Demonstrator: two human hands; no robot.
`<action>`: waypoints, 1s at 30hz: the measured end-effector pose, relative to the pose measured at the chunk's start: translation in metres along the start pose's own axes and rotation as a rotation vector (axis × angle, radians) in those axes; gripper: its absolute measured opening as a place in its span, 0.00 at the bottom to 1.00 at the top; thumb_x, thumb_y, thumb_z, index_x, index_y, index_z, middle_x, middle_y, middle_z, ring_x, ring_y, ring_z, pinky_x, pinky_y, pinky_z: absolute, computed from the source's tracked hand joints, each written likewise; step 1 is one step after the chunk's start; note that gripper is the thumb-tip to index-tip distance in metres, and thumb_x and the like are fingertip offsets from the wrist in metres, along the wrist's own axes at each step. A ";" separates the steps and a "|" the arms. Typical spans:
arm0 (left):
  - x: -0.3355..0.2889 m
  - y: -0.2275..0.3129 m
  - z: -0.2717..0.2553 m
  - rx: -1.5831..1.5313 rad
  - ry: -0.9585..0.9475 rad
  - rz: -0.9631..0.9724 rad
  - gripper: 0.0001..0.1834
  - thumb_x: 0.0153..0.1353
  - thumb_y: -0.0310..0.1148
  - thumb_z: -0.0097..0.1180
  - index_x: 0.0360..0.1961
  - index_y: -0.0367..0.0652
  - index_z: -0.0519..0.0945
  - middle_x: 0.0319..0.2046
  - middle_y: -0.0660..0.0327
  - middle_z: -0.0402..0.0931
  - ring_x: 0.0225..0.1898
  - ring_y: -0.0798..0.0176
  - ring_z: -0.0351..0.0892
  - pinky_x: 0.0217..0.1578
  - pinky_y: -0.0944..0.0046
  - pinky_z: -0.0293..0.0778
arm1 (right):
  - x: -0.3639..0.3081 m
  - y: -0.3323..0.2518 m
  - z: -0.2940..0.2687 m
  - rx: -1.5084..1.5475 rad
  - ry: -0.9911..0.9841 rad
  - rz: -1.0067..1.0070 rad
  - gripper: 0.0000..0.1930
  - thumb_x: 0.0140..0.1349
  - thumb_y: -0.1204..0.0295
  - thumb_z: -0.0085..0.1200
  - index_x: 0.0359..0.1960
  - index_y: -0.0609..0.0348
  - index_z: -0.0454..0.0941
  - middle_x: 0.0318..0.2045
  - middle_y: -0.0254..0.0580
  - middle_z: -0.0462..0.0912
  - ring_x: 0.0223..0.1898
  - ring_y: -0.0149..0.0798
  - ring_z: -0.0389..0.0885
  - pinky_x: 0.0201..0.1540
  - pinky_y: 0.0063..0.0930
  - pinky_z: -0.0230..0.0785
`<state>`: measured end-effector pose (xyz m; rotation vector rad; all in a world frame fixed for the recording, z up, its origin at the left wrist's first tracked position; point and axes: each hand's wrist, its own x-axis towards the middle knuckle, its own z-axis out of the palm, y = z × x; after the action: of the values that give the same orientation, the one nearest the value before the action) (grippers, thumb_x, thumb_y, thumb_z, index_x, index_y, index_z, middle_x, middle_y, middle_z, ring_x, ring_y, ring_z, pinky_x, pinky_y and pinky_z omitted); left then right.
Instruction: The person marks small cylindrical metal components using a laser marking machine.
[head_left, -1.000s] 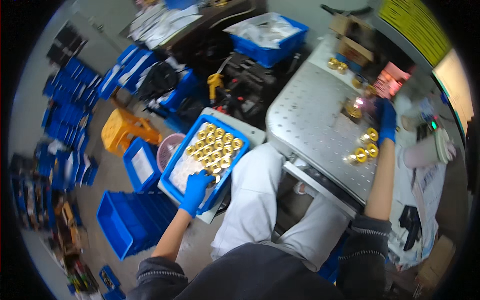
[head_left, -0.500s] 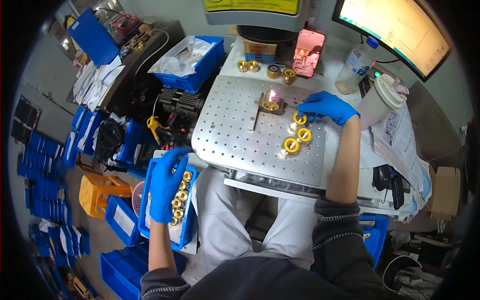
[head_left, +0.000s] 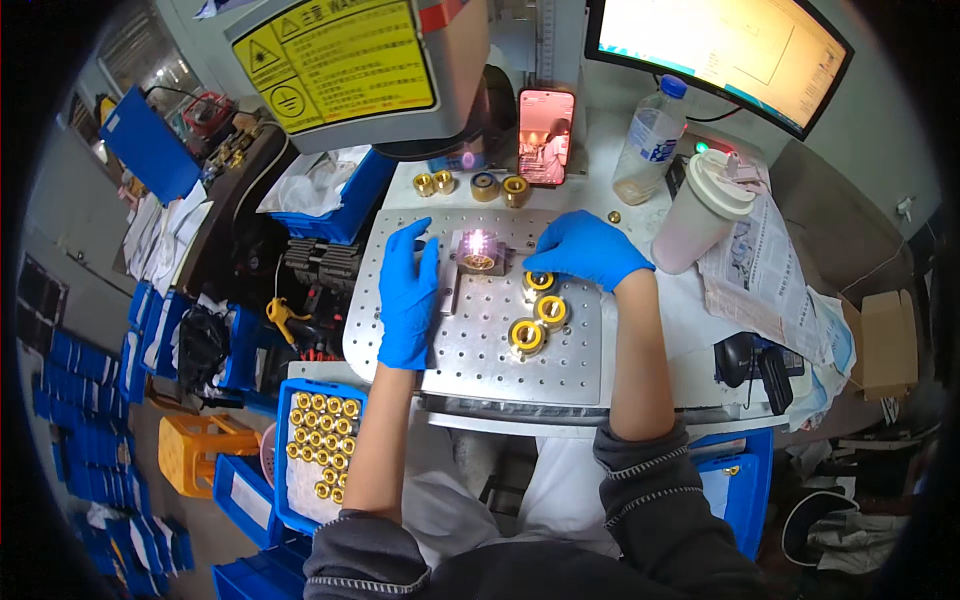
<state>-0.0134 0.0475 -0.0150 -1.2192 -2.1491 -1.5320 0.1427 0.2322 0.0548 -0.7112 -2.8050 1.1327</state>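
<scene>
My left hand point(head_left: 405, 300), in a blue glove, is over the perforated metal plate point(head_left: 470, 362). Its fingers point away from me, thumb apart, with nothing between them. Beside it are a narrow metal bar point(head_left: 449, 290) and a small metal fixture point(head_left: 498, 243). A brass fitting point(head_left: 481, 263) sits at the fixture, under a bright pinkish glow. My gloved right hand point(head_left: 595, 250) bends its fingers down onto the farthest yellow-ringed brass fitting point(head_left: 540, 284) of a short row; fingertips are partly hidden. Two more ringed brass fittings point(head_left: 527, 337) stand nearer me, upright on the plate.
A blue tray point(head_left: 281, 465) with rows of brass fittings is at my left. Behind the plate stand several loose fittings point(head_left: 515, 190) and a propped phone point(head_left: 546, 140). A machine head point(head_left: 350, 75) hangs above. A bottle point(head_left: 648, 145) and a lidded cup point(head_left: 695, 220) stand to the right.
My left hand has moved from above the tray up to the plate, beside the fixture. The right hand stays at the farthest ringed fitting. The whole view has shifted.
</scene>
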 end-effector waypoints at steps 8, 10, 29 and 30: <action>0.000 -0.008 0.000 -0.023 -0.046 -0.060 0.16 0.63 0.30 0.50 0.51 0.40 0.73 0.41 0.55 0.73 0.35 0.64 0.74 0.39 0.65 0.72 | -0.001 -0.013 0.015 -0.391 0.100 -0.074 0.26 0.44 0.46 0.61 0.30 0.59 0.83 0.34 0.49 0.82 0.36 0.50 0.80 0.41 0.37 0.72; -0.001 -0.011 0.001 -0.094 -0.038 -0.092 0.15 0.64 0.31 0.50 0.51 0.40 0.73 0.43 0.54 0.74 0.38 0.62 0.75 0.41 0.65 0.72 | 0.000 -0.014 0.019 -0.462 0.138 -0.099 0.26 0.44 0.46 0.60 0.32 0.59 0.83 0.35 0.49 0.82 0.38 0.50 0.79 0.42 0.38 0.72; 0.008 -0.002 0.007 0.000 -0.235 0.255 0.21 0.55 0.38 0.59 0.49 0.42 0.75 0.49 0.52 0.72 0.51 0.48 0.68 0.53 0.55 0.62 | 0.068 0.042 0.045 1.227 0.154 -0.055 0.14 0.64 0.67 0.49 0.47 0.62 0.72 0.40 0.43 0.79 0.40 0.37 0.80 0.46 0.31 0.75; 0.008 -0.001 0.004 0.022 -0.202 0.277 0.20 0.55 0.38 0.60 0.48 0.42 0.74 0.48 0.52 0.71 0.50 0.48 0.68 0.53 0.54 0.62 | 0.069 0.034 0.048 1.128 0.138 -0.098 0.15 0.63 0.65 0.50 0.46 0.61 0.73 0.40 0.44 0.80 0.41 0.38 0.80 0.46 0.31 0.74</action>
<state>-0.0182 0.0552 -0.0121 -1.6464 -1.9994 -1.3151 0.0853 0.2519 -0.0125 -0.4599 -1.5956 2.1459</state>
